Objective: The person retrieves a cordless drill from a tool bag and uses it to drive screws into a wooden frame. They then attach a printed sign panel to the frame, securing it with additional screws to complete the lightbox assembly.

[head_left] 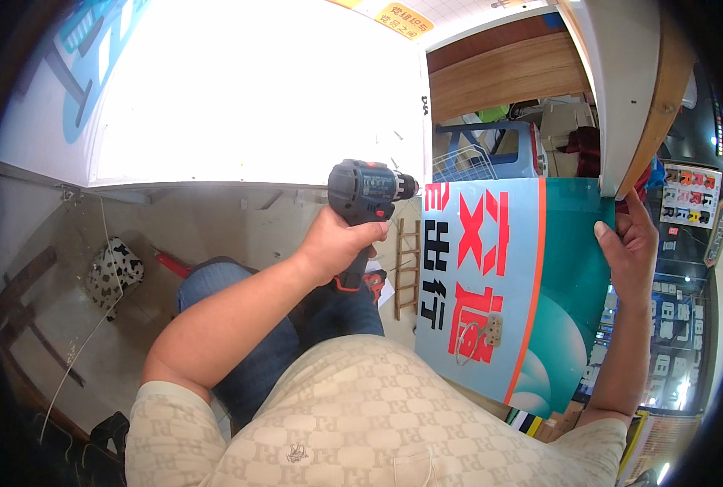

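My left hand (339, 243) is wrapped round the grip of a dark cordless drill (363, 195), whose chuck points right. The drill's nose is close to the upper left corner of a printed sign panel (532, 276), where it meets a bright white panel (256, 97). The sign is pale blue and green, with an orange stripe and red and black lettering. At its right edge, my right hand (631, 252) has the thumb on the face and the other fingers partly hidden behind. Its fingertips are by the lower end of a wood-edged white board (621, 114).
A ladder (408, 268) lies beyond my legs. A cow-spotted stool (116, 276) stands at left, near a thin hanging cord (86, 345). Behind the sign are a blue stool (499, 146) and a white wire basket (463, 165). Sample letters (690, 195) hang at right.
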The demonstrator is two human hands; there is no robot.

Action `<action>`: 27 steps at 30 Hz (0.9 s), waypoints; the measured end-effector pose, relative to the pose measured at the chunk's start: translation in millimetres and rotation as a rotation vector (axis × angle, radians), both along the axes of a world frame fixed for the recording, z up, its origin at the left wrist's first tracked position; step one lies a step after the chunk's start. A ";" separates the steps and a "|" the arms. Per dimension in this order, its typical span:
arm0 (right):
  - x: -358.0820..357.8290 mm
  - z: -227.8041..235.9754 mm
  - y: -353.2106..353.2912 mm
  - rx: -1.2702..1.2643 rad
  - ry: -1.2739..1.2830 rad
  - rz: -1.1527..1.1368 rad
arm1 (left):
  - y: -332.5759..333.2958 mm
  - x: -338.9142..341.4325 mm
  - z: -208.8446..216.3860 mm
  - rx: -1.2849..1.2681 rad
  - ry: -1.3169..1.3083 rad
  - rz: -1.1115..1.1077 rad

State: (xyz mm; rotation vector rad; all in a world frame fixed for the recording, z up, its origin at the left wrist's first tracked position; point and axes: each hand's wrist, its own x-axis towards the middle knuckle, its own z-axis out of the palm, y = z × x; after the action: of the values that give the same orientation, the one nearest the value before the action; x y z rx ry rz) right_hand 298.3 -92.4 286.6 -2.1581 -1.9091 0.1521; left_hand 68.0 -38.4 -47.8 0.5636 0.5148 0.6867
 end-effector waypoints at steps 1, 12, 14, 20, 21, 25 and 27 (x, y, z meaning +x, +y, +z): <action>0.2 0.0 -0.1 -0.003 0.008 0.004 | -0.8 0.5 -0.1 -0.002 -0.011 0.009; -0.9 -0.3 2.9 -0.017 0.036 0.026 | -1.3 4.7 -4.0 0.007 0.026 -0.017; -2.7 -0.4 2.6 -0.040 0.070 0.019 | -3.1 3.6 -4.6 -0.003 0.033 -0.022; -7.3 1.0 0.9 -0.053 0.041 -0.025 | -2.5 -0.5 -2.3 -0.039 -0.015 -0.020; -7.5 0.4 0.9 -0.037 0.016 -0.022 | -2.2 -1.6 -1.8 -0.050 -0.015 -0.032; -8.0 -2.6 1.7 -0.008 0.035 -0.022 | -1.6 -3.4 0.2 -0.059 -0.006 -0.048; -8.2 -4.7 1.9 0.009 0.048 -0.023 | -2.0 -2.9 0.9 -0.073 -0.026 -0.047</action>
State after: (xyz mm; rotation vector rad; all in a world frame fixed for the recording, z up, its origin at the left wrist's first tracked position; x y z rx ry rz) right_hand 290.1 -90.5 281.9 -2.1501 -1.8540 0.1885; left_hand 65.0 -40.4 -46.9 0.4966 0.4987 0.6274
